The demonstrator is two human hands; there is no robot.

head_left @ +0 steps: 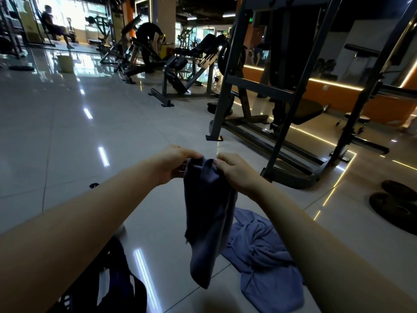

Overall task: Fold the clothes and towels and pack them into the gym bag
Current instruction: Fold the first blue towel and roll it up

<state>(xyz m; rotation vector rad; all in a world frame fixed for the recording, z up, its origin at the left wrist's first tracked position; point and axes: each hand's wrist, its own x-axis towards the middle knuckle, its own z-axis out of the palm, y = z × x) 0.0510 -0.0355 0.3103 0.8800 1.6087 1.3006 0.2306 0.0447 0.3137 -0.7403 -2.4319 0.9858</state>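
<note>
A dark blue towel hangs lengthwise in front of me, above the tiled floor. My left hand pinches its top edge on the left, and my right hand pinches the same edge just to the right, the two hands almost touching. A second, lighter blue towel lies crumpled on the floor below and to the right. At the bottom left lies a dark gym bag with white markings, partly hidden under my left forearm.
A dark steel exercise rack stands close on the right, its base near my right hand. Black weight plates lie on the floor at far right. More gym machines and people are far back. Glossy tiled floor stretches left.
</note>
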